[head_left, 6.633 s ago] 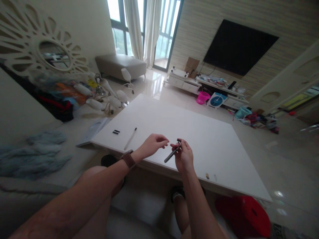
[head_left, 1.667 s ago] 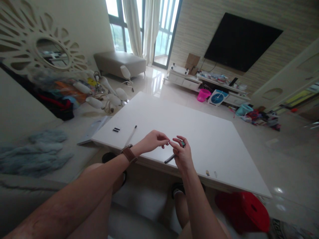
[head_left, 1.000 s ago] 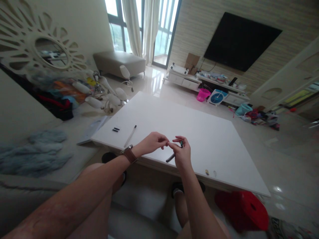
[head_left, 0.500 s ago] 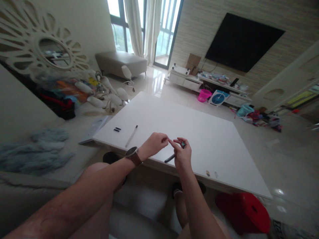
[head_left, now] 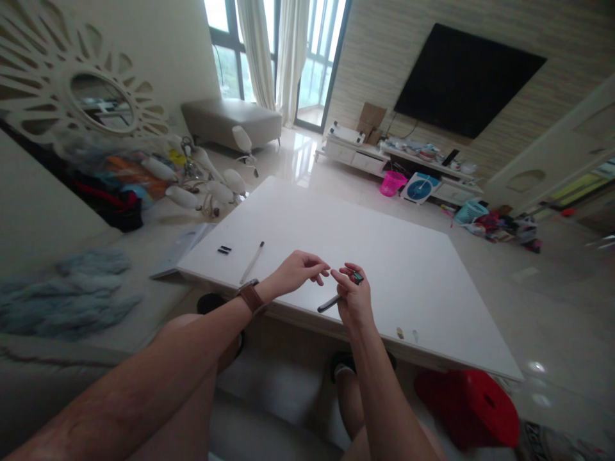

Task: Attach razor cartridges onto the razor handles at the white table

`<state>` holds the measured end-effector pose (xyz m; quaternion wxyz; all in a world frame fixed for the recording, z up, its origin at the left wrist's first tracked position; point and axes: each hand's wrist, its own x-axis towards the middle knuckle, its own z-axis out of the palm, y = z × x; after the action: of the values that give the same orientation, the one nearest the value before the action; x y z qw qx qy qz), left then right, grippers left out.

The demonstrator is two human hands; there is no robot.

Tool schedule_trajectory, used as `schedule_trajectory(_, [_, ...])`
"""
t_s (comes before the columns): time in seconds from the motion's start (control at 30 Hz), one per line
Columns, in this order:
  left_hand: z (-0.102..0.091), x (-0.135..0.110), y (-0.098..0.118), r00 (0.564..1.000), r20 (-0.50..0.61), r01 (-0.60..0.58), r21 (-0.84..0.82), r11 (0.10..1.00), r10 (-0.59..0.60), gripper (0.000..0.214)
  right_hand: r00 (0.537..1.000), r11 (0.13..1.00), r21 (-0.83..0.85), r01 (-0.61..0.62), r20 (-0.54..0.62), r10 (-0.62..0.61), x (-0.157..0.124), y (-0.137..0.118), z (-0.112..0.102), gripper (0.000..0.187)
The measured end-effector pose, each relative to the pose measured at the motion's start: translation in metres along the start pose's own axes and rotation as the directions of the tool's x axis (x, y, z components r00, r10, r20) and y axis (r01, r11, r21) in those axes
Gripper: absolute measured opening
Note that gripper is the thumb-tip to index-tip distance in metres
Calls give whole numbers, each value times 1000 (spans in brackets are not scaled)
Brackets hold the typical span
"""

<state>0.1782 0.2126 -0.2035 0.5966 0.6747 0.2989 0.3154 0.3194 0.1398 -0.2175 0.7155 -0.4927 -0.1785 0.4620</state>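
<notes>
My left hand (head_left: pixel 303 269), with a watch (head_left: pixel 252 297) on its wrist, hovers over the near edge of the white table (head_left: pixel 375 237). Its fingers are loosely stretched toward my right hand (head_left: pixel 354 294), with nothing visible in them. Held in the right hand is a dark pen-like tool (head_left: pixel 329 304), its end sticking out to the left; a small green part shows between the fingers. The right index finger points at the left fingertips, a narrow gap between. A slim pale stick with a dark tip (head_left: pixel 252 262) and small black pieces (head_left: pixel 224 250) lie to the left.
Two tiny items, one brownish (head_left: pixel 400 333) and one clear (head_left: pixel 416 335), lie near the table's front edge at right. A red stool (head_left: pixel 473 410) stands below that corner. A lamp with several white shades (head_left: pixel 221 191) is beyond the table's left side.
My left fingers have loosened from a pinch and straightened, coming away from the right fingertip. The left wrist has turned. The right hand still holds the dark tool.
</notes>
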Motion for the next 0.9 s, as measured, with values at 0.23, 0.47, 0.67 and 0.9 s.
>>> schedule_trajectory(0.23, [2, -1, 1, 999, 35, -15, 43, 999, 14, 19, 999, 997, -71, 43, 29, -41, -1, 1, 0, 49])
schedule_trajectory(0.47, [-1, -4, 1, 995, 81, -84, 238, 968, 66, 22, 992, 983, -145, 117, 68, -108, 0, 9, -2, 48])
schedule_trajectory(0.67, [3, -7, 3, 980, 103, -201, 507, 838, 173, 26, 988, 963, -220, 155, 50, -148, 2, 13, -3, 46])
schedule_trajectory(0.9, [4, -5, -1, 973, -70, -151, 524, 838, 219, 19, 990, 974, -187, 132, -27, -139, 2, 11, 0, 49])
